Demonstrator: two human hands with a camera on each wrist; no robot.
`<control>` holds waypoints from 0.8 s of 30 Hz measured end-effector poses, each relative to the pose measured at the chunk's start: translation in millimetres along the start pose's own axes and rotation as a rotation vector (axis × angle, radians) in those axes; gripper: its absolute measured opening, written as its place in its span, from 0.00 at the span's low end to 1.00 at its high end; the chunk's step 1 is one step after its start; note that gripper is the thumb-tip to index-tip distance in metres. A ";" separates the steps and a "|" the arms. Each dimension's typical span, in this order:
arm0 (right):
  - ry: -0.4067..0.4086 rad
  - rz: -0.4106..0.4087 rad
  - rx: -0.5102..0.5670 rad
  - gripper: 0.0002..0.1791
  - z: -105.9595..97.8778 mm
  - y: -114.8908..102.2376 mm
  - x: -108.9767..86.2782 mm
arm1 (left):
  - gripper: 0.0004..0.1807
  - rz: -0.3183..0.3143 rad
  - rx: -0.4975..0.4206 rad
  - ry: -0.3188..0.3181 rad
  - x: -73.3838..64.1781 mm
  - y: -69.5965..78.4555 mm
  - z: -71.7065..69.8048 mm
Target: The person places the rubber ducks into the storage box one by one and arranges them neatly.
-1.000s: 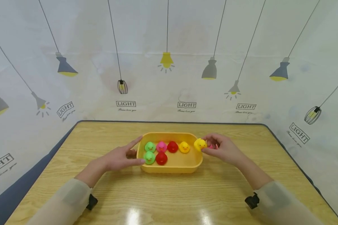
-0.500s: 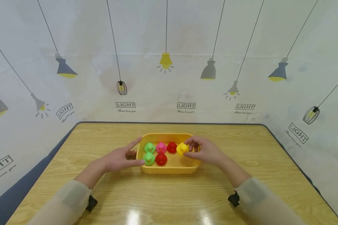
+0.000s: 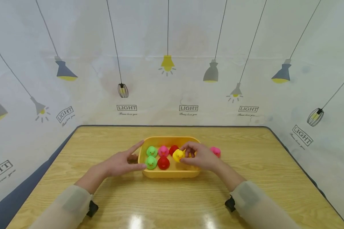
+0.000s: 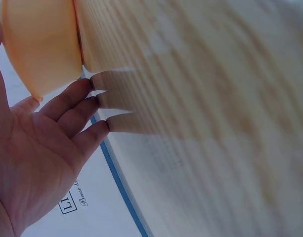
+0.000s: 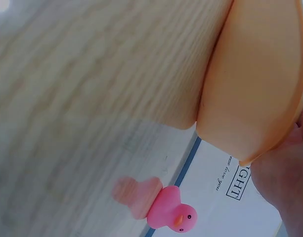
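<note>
A yellow oval tray [image 3: 172,174] sits on the table with two rows of rubber ducks inside. My left hand [image 3: 121,163] rests at its left end, straight fingers and thumb touching the rim's corners; in the left wrist view the lower fingertips [image 4: 99,101] reach the tabletop. My right hand [image 3: 202,156] pinches a yellow rubber duck [image 3: 178,155] over the tray. Green ducks [image 3: 151,162] stand at the left, with a pink duck [image 3: 163,151], a red duck [image 3: 163,163] in front and another red duck [image 3: 173,149] partly covered. My right fingers mostly hide another yellow duck.
Outside the tray, a pink duck [image 3: 215,151] stands on the wooden table [image 3: 166,200] to the right. A patterned curtain [image 3: 149,70] printed with lamps rises behind the table and along both sides.
My right hand has carried the yellow duck leftward from the tray's right rim to beside the back red duck. The left hand keeps its place on the tray.
</note>
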State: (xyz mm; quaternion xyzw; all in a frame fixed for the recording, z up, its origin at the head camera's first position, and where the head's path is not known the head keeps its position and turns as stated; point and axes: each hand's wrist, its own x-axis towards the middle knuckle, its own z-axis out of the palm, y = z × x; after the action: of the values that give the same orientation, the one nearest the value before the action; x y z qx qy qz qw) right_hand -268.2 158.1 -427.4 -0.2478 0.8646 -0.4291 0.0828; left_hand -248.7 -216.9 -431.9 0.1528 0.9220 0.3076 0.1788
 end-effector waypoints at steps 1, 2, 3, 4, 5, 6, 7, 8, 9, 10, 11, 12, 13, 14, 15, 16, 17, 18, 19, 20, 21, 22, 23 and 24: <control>-0.003 0.006 -0.003 0.17 0.7 -0.7 -0.2 | 0.59 -0.002 0.003 0.002 -0.1 0.2 0.0; -0.006 0.011 -0.009 0.17 1.4 -0.8 -0.2 | 0.59 -0.004 0.007 0.004 -0.3 0.5 -0.1; -0.010 0.016 -0.018 0.17 2.1 -0.9 -0.2 | 0.59 -0.003 0.011 0.005 -0.5 0.9 -0.4; -0.012 0.017 -0.029 0.16 2.7 -0.8 0.0 | 0.59 -0.003 0.012 0.005 -0.6 1.2 -0.6; -0.015 0.018 -0.040 0.16 3.3 -0.7 0.0 | 0.59 -0.003 0.014 0.005 -0.6 1.6 -0.7; -0.016 0.021 -0.054 0.16 3.8 -0.4 0.0 | 0.59 -0.003 0.015 0.006 -0.6 2.1 -0.7; -0.018 0.024 -0.067 0.16 4.4 -0.3 -0.1 | 0.59 -0.004 0.016 0.006 -0.4 2.2 -0.7; -0.019 0.023 -0.082 0.16 4.9 0.1 0.0 | 0.59 -0.001 0.016 0.004 -0.4 2.2 -0.7; -0.021 0.023 -0.098 0.16 5.4 0.4 0.1 | 0.59 0.001 0.015 0.003 -0.4 2.2 -0.7; -0.023 0.023 -0.109 0.16 5.9 0.6 0.2 | 0.59 0.005 0.015 0.001 -0.3 1.8 -0.6; -0.027 0.026 -0.119 0.16 6.3 0.7 0.4 | 0.59 0.004 0.014 0.000 -0.3 1.7 -0.5; -0.029 0.029 -0.132 0.16 6.8 1.0 0.6 | 0.59 0.004 0.013 -0.001 -0.2 1.5 -0.3; -0.033 0.033 -0.145 0.16 7.3 1.0 0.8 | 0.59 0.003 0.014 -0.001 -0.2 1.4 -0.2; -0.036 0.041 -0.158 0.16 7.8 1.1 1.0 | 0.59 0.006 0.015 -0.002 -0.3 1.5 -0.1; -0.040 0.051 -0.173 0.16 8.4 1.4 1.3 | 0.59 0.005 0.014 -0.003 -0.5 1.7 0.1; -0.043 0.061 -0.188 0.16 8.9 1.1 1.8 | 0.59 0.005 0.013 -0.003 -0.6 1.9 0.0; -0.046 0.070 -0.205 0.15 9.3 0.5 2.4 | 0.59 0.003 0.011 -0.002 -0.8 2.5 0.0; -0.049 0.078 -0.224 0.15 9.7 -0.2 2.8 | 0.59 0.002 0.008 -0.003 -1.0 2.9 0.0; -0.054 0.085 -0.244 0.15 10.2 -0.9 3.4 | 0.59 0.001 0.006 -0.003 -1.0 3.0 0.0; -0.057 0.089 -0.267 0.14 10.5 -1.7 3.9 | 0.59 0.001 0.004 -0.004 -0.8 3.0 0.2; -0.062 0.093 -0.287 0.14 10.9 -2.5 4.3 | 0.59 -0.001 0.002 -0.004 -0.6 2.7 0.2; -0.067 0.097 -0.305 0.14 11.0 -3.8 4.5 | 0.59 -0.001 0.001 -0.005 -0.2 2.4 0.4; -0.072 0.099 -0.325 0.14 11.3 -4.8 4.9 | 0.59 -0.001 0.000 -0.005 0.1 2.1 0.5; -0.076 0.101 -0.344 0.14 11.5 -5.8 5.1 | 0.59 -0.001 -0.002 -0.005 0.4 1.7 0.7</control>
State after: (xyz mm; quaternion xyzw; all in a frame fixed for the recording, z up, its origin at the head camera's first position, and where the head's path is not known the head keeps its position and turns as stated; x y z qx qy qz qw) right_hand -266.5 144.5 -429.6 -0.2306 0.9329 -0.2602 0.0934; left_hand -248.4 -215.1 -431.4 0.1529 0.9213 0.3081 0.1816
